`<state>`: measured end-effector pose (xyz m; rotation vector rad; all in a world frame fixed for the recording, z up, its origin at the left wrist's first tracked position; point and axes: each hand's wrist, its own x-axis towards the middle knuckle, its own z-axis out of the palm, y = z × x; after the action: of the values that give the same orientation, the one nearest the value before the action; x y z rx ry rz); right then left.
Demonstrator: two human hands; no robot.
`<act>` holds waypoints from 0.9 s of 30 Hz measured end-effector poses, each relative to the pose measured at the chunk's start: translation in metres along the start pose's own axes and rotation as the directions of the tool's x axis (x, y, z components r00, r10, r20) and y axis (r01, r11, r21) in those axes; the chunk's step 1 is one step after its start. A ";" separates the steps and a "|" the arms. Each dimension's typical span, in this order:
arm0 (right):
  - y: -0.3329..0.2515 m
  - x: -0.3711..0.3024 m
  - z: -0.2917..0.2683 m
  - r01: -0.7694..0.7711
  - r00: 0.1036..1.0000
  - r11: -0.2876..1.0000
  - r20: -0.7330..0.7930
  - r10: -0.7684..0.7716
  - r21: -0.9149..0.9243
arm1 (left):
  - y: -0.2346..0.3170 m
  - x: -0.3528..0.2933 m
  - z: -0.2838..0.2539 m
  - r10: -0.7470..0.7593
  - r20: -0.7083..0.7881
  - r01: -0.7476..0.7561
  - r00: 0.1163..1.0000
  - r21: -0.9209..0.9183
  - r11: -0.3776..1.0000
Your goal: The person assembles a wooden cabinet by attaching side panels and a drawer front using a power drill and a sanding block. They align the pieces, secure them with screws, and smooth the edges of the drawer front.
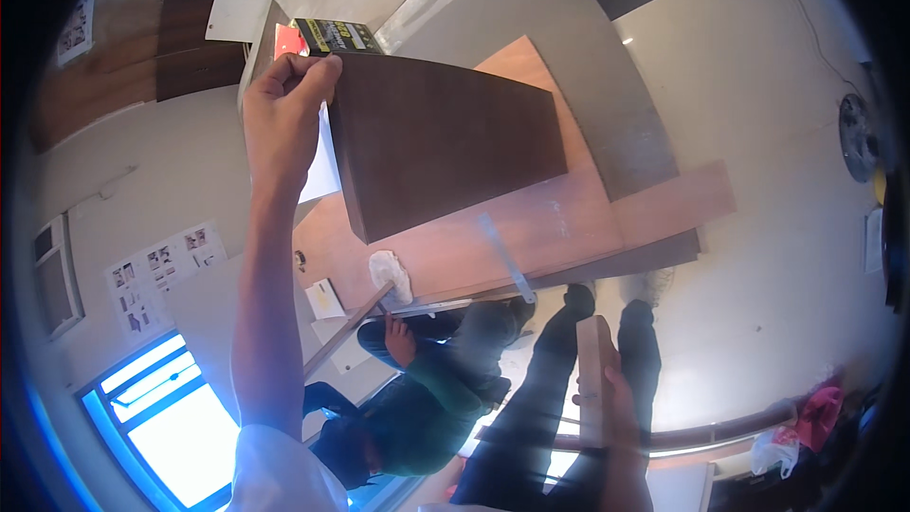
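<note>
My left hand (pixel 289 118) reaches up, its thumb and fingers pinched on the upper left corner of a dark brown board (pixel 450 147). This board hangs tilted above a reddish-brown plywood sheet (pixel 578 218). Low on the right, my right hand (pixel 621 403) is wrapped round a pale wooden block (pixel 594 370), held upright in front of my legs. Just beyond the left hand stands a black and yellow box (pixel 336 36) with a red item (pixel 288 41) beside it.
A steel ruler (pixel 507 256) lies on the plywood. Near its edge are a white lump (pixel 390 273) and a wooden stick (pixel 346 327). A co-worker in green (pixel 436 412) crouches close by, one hand near the stick. Plastic bags (pixel 777 450) lie lower right; a fan (pixel 858 137) stands far right.
</note>
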<state>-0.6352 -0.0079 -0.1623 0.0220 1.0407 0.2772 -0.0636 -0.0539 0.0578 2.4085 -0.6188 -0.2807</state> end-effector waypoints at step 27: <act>-0.117 -0.027 0.171 0.525 0.848 0.831 0.196 -0.492 -0.184 | 0.039 -0.139 -0.031 -0.038 0.265 0.088 0.964 -0.182 0.979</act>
<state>-0.4768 -0.1079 -0.0698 -0.4408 0.8304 -0.0955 -0.1877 0.0045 0.1127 2.2244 -0.6005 -0.6625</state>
